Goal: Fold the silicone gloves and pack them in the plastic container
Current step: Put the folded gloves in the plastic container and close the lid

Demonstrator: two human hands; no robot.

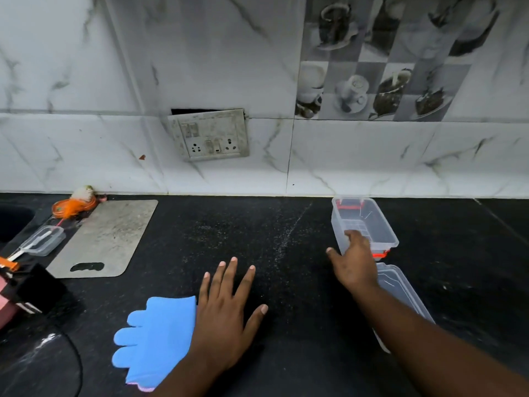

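Folded blue silicone gloves (pixel 156 342) lie on the black counter at the lower left, fingers pointing left, with a pink edge showing underneath. My left hand (pixel 226 313) is flat with fingers spread, just right of the gloves, its palm edge over them. A clear plastic container (pixel 369 222) with orange clips stands empty at the right near the wall. My right hand (pixel 353 263) grips its near rim, fingers inside and thumb outside. The clear lid (pixel 400 290) lies on the counter beneath my right forearm.
A grey cutting board (pixel 106 239) lies at the left. Next to it are a small clear box (pixel 43 240), an orange scrubber and a brush (pixel 76 204). A black and pink object (pixel 25 290) sits at the left edge. The tiled wall carries a socket plate (pixel 210 136).
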